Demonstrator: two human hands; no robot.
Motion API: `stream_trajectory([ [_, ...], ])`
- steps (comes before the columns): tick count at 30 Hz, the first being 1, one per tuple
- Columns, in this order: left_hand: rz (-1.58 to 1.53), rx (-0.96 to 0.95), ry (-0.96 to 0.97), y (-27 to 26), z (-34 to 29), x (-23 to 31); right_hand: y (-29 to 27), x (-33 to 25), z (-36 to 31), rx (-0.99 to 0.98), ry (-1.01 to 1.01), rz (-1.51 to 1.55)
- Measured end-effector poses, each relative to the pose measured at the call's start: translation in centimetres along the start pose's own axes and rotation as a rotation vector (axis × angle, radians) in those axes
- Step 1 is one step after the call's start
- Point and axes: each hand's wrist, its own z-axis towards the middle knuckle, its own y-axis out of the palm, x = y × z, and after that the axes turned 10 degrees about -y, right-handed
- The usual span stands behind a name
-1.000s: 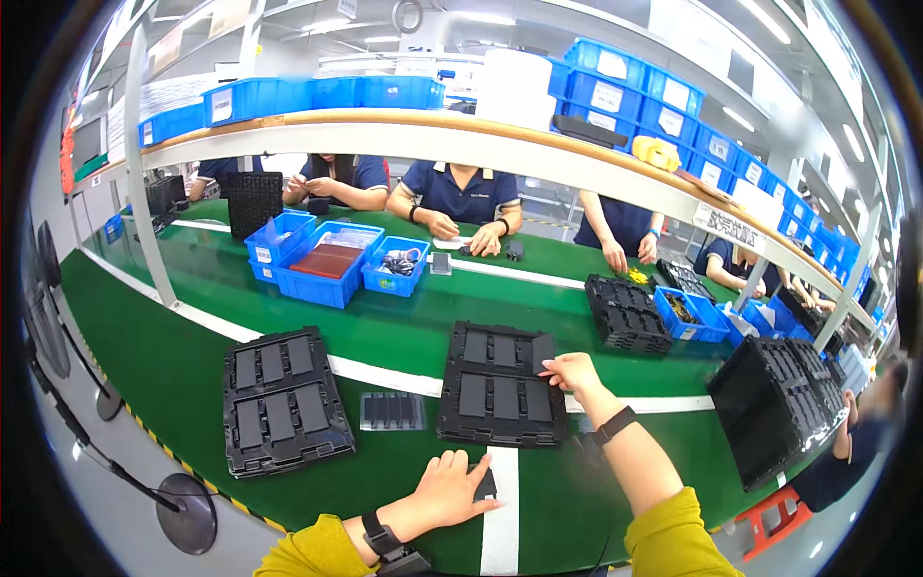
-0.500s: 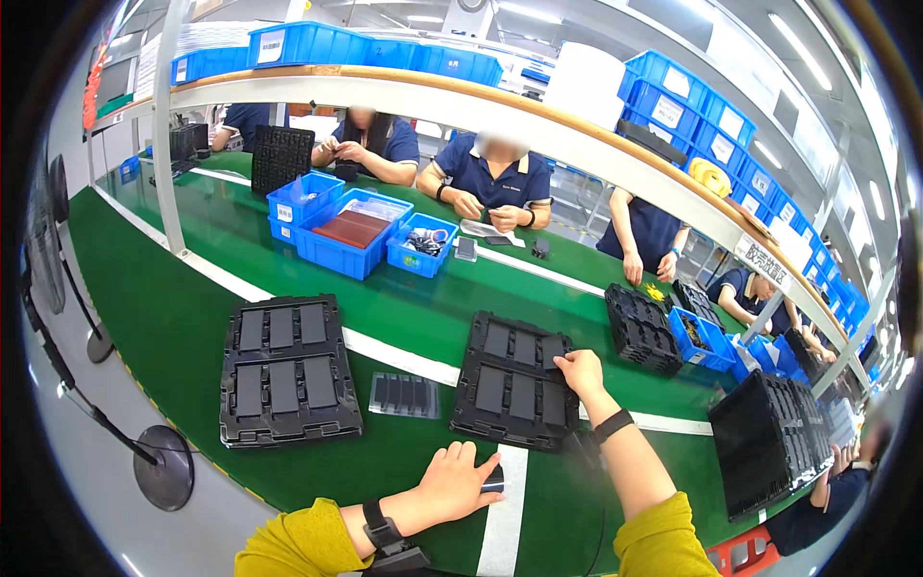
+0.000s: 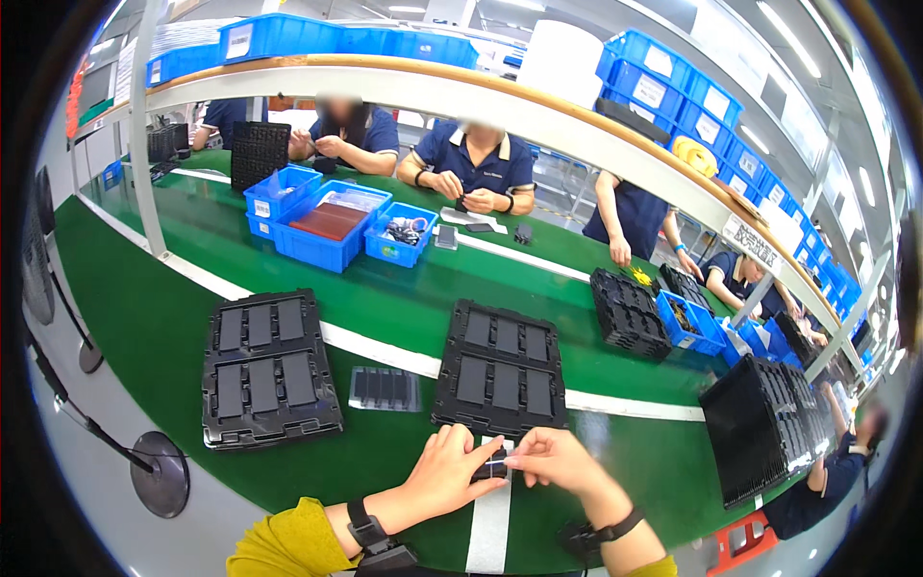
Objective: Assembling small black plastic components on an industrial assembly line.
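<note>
My left hand is closed around a small dark rectangular piece, thumb and forefinger on either side of it, low over the white line on the bench. Against the right end of that piece, my right hand pinches with thumb and forefinger; what lies between the fingertips is too small to make out. Just beyond both hands lies a black moulded tray with several dark flat rectangles in its slots. A similar filled black tray lies to the left. Between the trays is a clear plastic sheet with dark strips.
Blue bins stand across the green bench. To the right are a tall stack of black trays and a lower stack. A shelf spans above. Co-workers sit along the far side.
My right hand has come from the right edge of the nearer tray down to the dark piece in my left hand. The view has shifted slightly.
</note>
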Motion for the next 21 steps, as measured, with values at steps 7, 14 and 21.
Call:
stream_trajectory([
  [7, -0.104, 0.093, -0.071, -0.1, 0.2, -0.1, 1.0, 2.8, 0.0, 0.196, -0.153, 0.364],
  [14, -1.044, -0.214, -0.399, 0.1, 0.6, -0.5, 1.0, 2.7, -1.2, 0.182, -0.160, 0.406],
  [21, -0.857, -0.222, -0.268, 0.4, 0.2, -0.4, 1.9, 2.9, -1.2, 0.205, -0.239, 0.389],
])
